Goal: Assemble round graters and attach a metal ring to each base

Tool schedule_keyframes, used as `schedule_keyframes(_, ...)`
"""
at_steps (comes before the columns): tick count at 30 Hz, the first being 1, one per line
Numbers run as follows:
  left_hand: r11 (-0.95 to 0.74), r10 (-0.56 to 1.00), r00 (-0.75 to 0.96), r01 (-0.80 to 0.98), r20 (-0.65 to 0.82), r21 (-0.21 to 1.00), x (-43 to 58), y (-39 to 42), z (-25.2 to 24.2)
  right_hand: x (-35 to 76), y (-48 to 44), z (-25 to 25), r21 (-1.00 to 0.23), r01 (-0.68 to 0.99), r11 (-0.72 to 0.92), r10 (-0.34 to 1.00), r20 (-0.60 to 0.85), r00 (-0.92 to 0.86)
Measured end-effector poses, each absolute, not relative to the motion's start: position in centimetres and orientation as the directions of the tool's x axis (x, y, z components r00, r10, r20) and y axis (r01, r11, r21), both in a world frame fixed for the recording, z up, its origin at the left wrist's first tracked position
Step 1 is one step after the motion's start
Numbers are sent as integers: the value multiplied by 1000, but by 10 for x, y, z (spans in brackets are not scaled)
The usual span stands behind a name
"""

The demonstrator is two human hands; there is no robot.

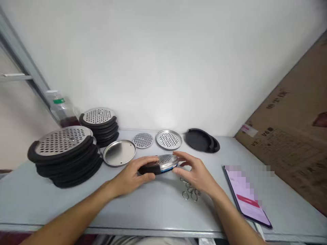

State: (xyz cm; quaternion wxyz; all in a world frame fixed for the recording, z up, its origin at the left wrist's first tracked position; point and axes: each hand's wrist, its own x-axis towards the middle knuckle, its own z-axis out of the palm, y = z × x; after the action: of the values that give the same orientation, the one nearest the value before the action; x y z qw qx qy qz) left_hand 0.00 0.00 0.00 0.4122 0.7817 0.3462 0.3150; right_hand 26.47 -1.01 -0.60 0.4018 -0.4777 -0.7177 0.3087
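Observation:
Above the table I hold a round, grater-like metal piece [167, 159] with a perforated top, a black partial rim and a blue strip along its lower edge. My left hand [134, 175] is closed on its black-rimmed side, thumb below and fingers over the top. At the opposite side, my right hand [195, 173] pinches the bare metal edge between thumb and fingers. Several small metal rings [190, 194] lie under and beside my right hand, which hides part of them. Behind the held piece are a shallow metal dish [119, 153], a flat perforated disc [143, 140] and a rimmed disc with raised holes [169, 140].
Two stacks of black-rimmed perforated discs, a nearer stack [68, 163] and a farther stack [99, 127], stand left, near a bottle [63, 112]. Black trays [199, 140] lie at the back. A phone [245, 197] rests right, before a cardboard box [288, 136]. A white wall [166, 61] bounds the table.

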Motion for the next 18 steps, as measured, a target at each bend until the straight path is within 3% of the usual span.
schedule_keyframes(6, -216, 905, 395, 103, 160, 971, 4, -2, -7, 260, -5, -13, -868, 373, 326, 944, 318, -86)
schedule_keyframes(9, 30, 949, 314, -119, 9, 992, 6, 0, -13, 257, -4, -15, -871, 361, 334, 939, 339, -52)
schedule_keyframes(12, 224, 939, 318, -285, -129, 932, 9, 1, -17, 256, -2, -17, -923, 279, 264, 964, 247, -96)
schedule_keyframes(15, 299, 918, 351, -307, -184, 904, 10, 2, -18, 258, 1, -20, -961, 219, 166, 980, 137, -142)
schedule_keyframes(18, 331, 886, 400, -198, -232, 922, 6, 4, -15, 260, 4, -24, -970, 196, 143, 985, 119, -127)
